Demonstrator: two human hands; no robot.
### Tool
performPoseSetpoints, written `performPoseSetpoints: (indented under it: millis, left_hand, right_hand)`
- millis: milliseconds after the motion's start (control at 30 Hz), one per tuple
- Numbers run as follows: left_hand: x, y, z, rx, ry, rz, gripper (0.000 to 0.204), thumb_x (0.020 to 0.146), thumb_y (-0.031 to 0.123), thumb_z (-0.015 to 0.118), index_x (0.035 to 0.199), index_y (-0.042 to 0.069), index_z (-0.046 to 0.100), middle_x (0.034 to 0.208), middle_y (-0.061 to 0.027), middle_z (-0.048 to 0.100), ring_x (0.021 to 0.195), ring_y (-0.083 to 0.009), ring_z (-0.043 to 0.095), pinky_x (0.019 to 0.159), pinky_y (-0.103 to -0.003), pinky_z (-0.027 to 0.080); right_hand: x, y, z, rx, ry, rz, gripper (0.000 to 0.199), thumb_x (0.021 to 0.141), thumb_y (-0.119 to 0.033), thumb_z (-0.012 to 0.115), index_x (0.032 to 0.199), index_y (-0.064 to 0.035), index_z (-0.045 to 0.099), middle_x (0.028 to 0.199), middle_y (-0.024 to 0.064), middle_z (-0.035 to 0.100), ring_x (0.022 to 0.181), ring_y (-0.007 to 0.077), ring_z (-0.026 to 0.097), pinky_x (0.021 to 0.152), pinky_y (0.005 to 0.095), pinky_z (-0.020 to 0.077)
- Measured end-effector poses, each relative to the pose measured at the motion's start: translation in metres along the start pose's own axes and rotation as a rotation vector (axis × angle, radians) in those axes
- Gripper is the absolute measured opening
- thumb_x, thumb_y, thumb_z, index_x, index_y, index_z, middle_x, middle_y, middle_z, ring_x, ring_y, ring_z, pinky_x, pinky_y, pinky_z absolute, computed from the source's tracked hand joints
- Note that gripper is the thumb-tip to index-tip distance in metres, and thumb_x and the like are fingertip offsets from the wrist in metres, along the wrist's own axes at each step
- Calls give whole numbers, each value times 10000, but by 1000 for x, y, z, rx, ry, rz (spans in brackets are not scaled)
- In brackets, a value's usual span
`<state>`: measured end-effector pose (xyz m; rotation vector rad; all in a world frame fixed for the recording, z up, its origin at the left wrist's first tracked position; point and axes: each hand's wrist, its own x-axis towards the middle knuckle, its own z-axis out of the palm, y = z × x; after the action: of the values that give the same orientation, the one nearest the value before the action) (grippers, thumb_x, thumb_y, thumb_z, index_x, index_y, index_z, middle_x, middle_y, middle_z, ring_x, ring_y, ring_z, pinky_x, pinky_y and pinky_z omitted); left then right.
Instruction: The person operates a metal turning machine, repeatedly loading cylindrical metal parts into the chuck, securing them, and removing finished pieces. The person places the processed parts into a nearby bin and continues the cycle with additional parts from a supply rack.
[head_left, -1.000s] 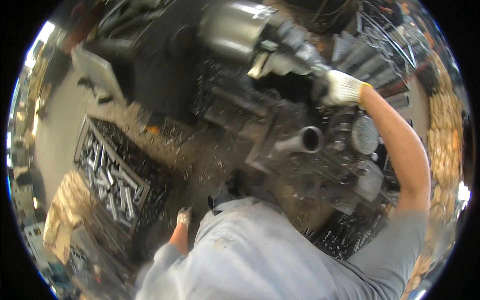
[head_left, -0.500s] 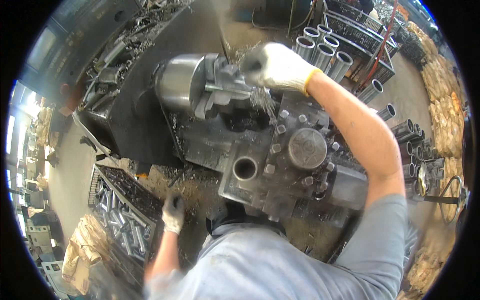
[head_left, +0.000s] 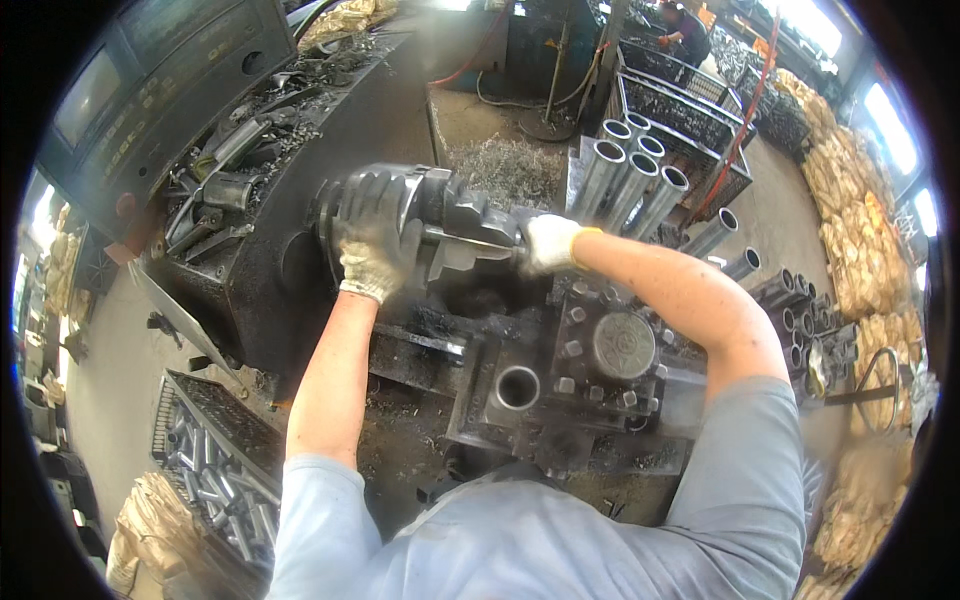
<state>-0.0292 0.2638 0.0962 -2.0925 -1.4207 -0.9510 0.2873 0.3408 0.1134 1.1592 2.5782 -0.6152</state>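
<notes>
My left hand (head_left: pixel 372 235), in a grey-palmed white work glove, lies over the lathe chuck (head_left: pixel 428 188) with its fingers stretched across the round metal body. The fingers are slightly blurred. At the right end of the stepped chuck jaws (head_left: pixel 475 220) is my right hand (head_left: pixel 548 243), gloved in white with a yellow cuff. Its fingers curl in at the jaw end; whatever they grip is hidden behind the glove. Just right of and nearer than the jaws stands the bolted tool post (head_left: pixel 623 345), with a round cap on top. A hollow round bore (head_left: pixel 517 388) opens beside it.
Upright metal tubes (head_left: pixel 640 185) stand beyond my right arm, with more tubes (head_left: pixel 800 320) lying farther right. A crate of short metal tubes (head_left: pixel 215 480) is at lower left. Metal shavings (head_left: pixel 505 170) are heaped behind the chuck. Another person (head_left: pixel 685 35) is far back.
My left hand has come up from beside the crate onto the chuck. My right hand has lowered to the jaw end. The shavings that hung near the jaws no longer show there.
</notes>
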Motion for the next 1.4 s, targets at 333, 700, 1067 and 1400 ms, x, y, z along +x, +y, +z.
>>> performPoseSetpoints:
  millis: [333, 700, 1067, 1400]
  left_hand:
    - [4, -4, -4, 9, -47, -7, 686, 848, 264, 760, 1465, 37, 568, 1507, -220, 571, 1473, -432, 466, 1299, -571, 273]
    - [-113, 179, -75, -932, -705, -444, 742, 779, 200, 922, 1412, 22, 579, 1334, -194, 683, 1331, -327, 630, 1133, -413, 524]
    - [49, 108, -82, -389, -421, -620, 609, 835, 400, 876, 1269, 33, 659, 1062, -202, 792, 964, -313, 794, 870, -428, 638]
    - [-139, 184, -35, -914, -576, -494, 527, 797, 166, 900, 1256, 58, 664, 1118, -79, 757, 1034, -223, 749, 938, -374, 616]
  right_hand:
    - [41, 33, 8, 640, -351, 78, 252, 822, -246, 870, 938, -39, 787, 813, 72, 761, 659, 188, 717, 571, 329, 569]
    - [26, 17, 15, 436, -139, 66, 295, 782, -319, 840, 881, -55, 757, 759, 77, 731, 699, 154, 680, 653, 356, 548]
    - [-7, 9, 17, -60, 58, -21, 470, 811, -349, 806, 1155, -37, 734, 979, 234, 761, 947, 395, 750, 860, 479, 596]
    - [-2, 20, 3, 40, -164, 83, 624, 668, -568, 907, 864, 14, 792, 824, 162, 774, 764, 276, 753, 706, 433, 590]
